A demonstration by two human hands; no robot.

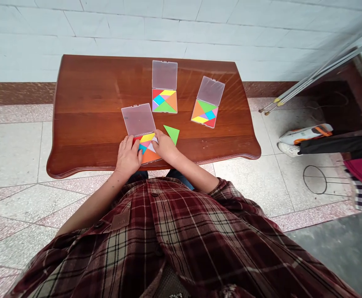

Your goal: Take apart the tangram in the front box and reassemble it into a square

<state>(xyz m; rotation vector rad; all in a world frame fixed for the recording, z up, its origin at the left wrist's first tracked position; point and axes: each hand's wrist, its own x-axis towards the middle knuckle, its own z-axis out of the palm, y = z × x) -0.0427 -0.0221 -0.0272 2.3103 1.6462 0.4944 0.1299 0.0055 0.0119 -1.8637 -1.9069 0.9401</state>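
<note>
Nearest me on the brown wooden table [84, 103] lies an open plastic tangram box [148, 155] filled with multicoloured pieces, its frosted clear lid [138, 120] hinged towards the far side. My left hand [127, 156] lies over the box's left corner and holds it. My right hand [165, 147] has its fingertips on the pieces in the box, hiding part of them; whether it grips one is hidden. Just right of those fingers lies a loose green triangular tangram piece [171, 133]. Two more open tangram sets [165, 101] [204, 109] lie farther off, apart from my hands.
The table has a curved, scalloped front edge and stands against a pale tiled wall [181, 33]. Metal poles [317, 72] lean at the right, above a white and orange shoe [305, 134]. Dark and red cloth [361, 169] hangs at the far right.
</note>
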